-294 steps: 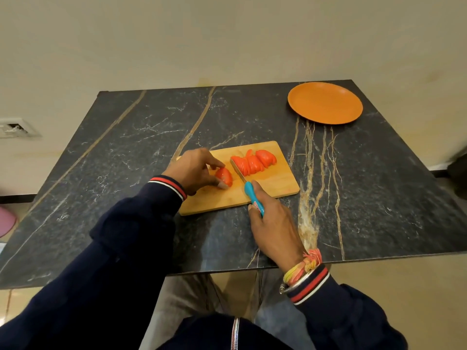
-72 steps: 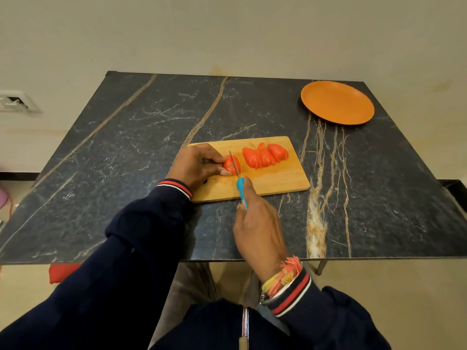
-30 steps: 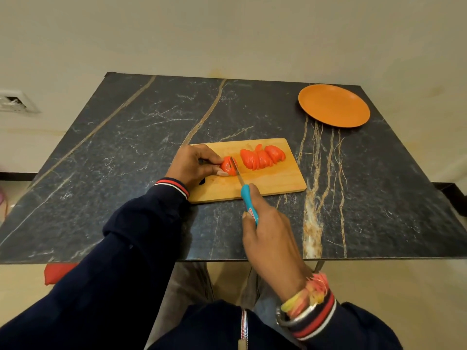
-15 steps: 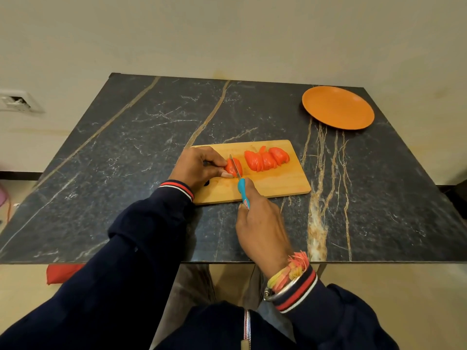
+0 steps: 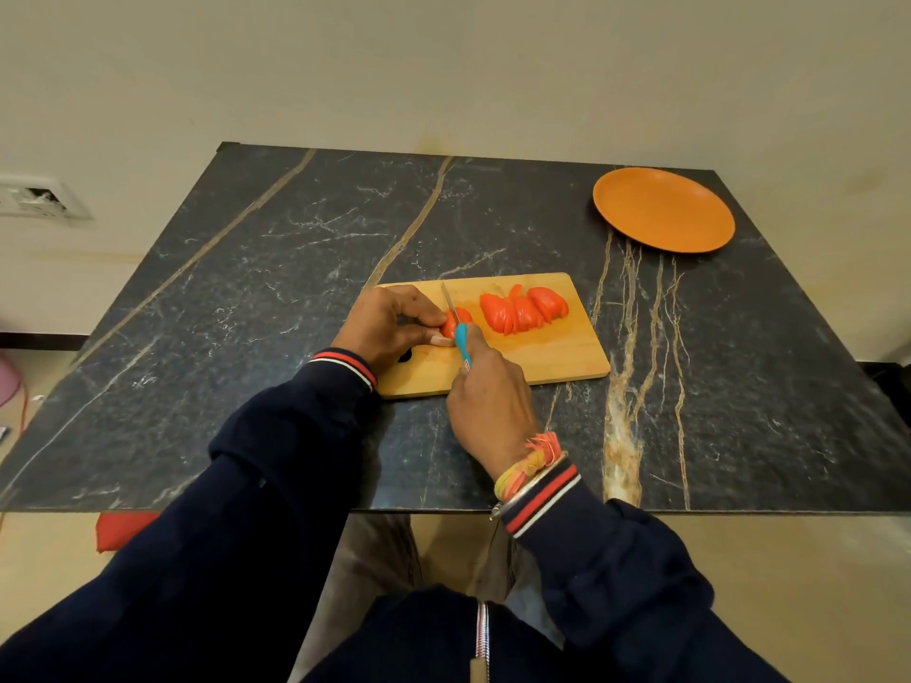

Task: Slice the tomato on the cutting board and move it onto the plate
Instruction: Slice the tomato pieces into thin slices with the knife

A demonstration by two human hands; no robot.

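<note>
Pinned against a wooden cutting board (image 5: 542, 357), the last uncut piece of tomato (image 5: 456, 321) is seen held between the fingertips of the left hand (image 5: 389, 325), whose fingers are curled closed around its left side. The right hand (image 5: 488, 401) is wrapped tightly around the blue handle of a small knife (image 5: 461, 345), and the narrow blade is set into the top of the piece, just beside the left fingertips. The two hands are shown close together over the near left part of the board, the right one nearer the camera.

A row of finished slices (image 5: 522, 310) is seen leaning together on the far right part of the board, a little apart from the piece under the knife. An orange plate (image 5: 663, 209) is pictured at the far right corner of the dark marbled surface (image 5: 246, 288), well apart from the board and with nothing on it.

How deep the blade has gone cannot be told, as its lower edge is hidden by the tomato and the handle. Much of the held piece is covered by the left fingers. The board's near left corner is hidden beneath the left wrist and dark sleeve (image 5: 296, 436), and only part of a dark hole in the board can be made out there.
</note>
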